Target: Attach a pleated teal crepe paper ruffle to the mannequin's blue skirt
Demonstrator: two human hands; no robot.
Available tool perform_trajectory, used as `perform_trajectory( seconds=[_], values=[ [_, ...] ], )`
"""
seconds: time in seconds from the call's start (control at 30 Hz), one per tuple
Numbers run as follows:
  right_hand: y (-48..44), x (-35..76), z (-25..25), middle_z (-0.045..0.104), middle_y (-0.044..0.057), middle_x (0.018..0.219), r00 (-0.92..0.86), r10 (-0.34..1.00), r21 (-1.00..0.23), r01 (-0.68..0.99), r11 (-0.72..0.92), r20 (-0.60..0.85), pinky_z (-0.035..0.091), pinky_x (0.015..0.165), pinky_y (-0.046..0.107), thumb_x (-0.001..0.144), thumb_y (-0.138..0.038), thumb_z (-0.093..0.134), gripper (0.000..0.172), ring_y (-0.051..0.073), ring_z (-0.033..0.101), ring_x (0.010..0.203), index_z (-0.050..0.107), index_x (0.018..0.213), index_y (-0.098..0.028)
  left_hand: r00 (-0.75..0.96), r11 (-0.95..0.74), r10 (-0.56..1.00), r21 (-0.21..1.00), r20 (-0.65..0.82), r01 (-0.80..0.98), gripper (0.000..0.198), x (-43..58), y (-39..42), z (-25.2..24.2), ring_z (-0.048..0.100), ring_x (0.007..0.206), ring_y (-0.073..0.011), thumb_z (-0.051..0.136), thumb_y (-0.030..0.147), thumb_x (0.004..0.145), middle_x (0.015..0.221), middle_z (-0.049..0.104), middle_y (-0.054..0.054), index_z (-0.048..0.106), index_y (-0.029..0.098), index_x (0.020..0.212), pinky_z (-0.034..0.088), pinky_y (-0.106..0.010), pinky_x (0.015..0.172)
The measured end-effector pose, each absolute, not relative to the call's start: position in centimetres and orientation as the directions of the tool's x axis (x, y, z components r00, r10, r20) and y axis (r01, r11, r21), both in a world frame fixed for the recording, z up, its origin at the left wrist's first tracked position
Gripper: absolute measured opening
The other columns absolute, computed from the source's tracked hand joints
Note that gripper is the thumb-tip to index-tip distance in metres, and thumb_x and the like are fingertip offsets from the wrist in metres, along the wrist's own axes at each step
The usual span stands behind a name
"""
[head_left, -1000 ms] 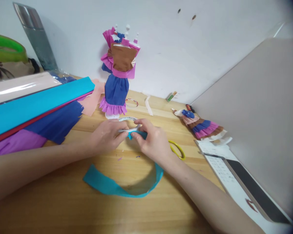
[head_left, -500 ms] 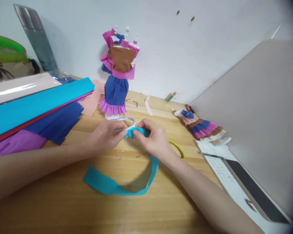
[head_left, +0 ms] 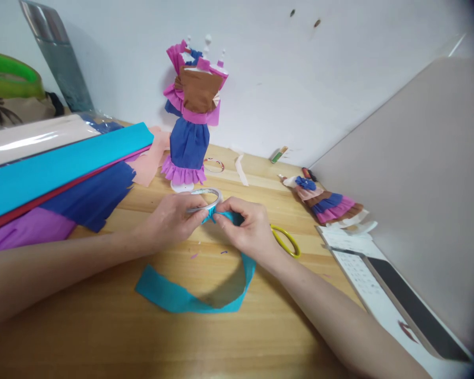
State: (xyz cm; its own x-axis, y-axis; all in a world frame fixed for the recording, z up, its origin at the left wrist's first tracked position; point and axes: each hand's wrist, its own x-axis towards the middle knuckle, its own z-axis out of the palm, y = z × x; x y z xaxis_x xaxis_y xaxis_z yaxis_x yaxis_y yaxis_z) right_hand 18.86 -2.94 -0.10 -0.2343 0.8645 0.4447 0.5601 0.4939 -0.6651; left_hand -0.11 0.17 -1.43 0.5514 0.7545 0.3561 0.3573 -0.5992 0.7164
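Note:
My left hand (head_left: 177, 215) is closed around the near side of a roll of tape (head_left: 220, 199), its thumb pinching the gathered end of a turquoise crepe paper strip. Facing it, my right hand (head_left: 248, 223) pinches the same crepe paper strip (head_left: 217, 307) between thumb and fingers, right beside the left fingertips. Small pleats show between the two hands. From under the right hand the strip's long tail curves down and left across the table. Behind the tape roll stands a dress form (head_left: 189, 142) in brown, blue and pink paper.
On the left lie rolled crepe papers (head_left: 67, 163) and loose blue sheets (head_left: 92, 195), with a bottle (head_left: 57, 58) behind. A yellow scissors handle (head_left: 294, 247) rests by my right wrist. At right are a paper-dressed doll (head_left: 327, 202) and a white board-like item (head_left: 395, 300).
My right fingers have shifted slightly at the gathered end, and the strip's tail has moved a little. More of the yellow handle shows. The view has tilted slightly.

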Motion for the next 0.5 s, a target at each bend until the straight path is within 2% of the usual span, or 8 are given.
perform_trajectory(
  seconds=[0.27, 0.5],
  values=[
    [-2.38, 19.23, -0.11, 0.063, 0.000, 0.062, -0.170, 0.908, -0.713, 0.570, 0.408, 0.384, 0.040, 0.056, 0.025, 0.078, -0.025, 0.059, 0.011, 0.011, 0.051, 0.054, 0.063, 0.070, -0.018, 0.544, -0.637, 0.734, 0.691, 0.407, 0.342, 0.026, -0.26, 0.59, -1.70, 0.057, 0.070, -0.0146, 0.048, 0.029, 0.095, 0.074, 0.066, -0.001, 0.067, 0.015, 0.083, 0.040, -0.027, 0.065],
    [-2.18, 19.36, -0.01, 0.061, 0.000, 0.060, -0.130, 0.926, -0.731, 0.579, 0.360, 0.353, 0.039, 0.056, 0.026, 0.075, -0.028, 0.061, 0.012, 0.012, 0.050, 0.054, 0.058, 0.067, -0.020, 0.579, -0.731, 0.657, 0.594, 0.483, 0.335, 0.027, -0.27, 0.69, -2.04, 0.050, 0.062, -0.0116, 0.047, 0.026, 0.095, 0.064, 0.056, 0.003, 0.059, 0.016, 0.074, 0.034, -0.026, 0.060]
  ],
)
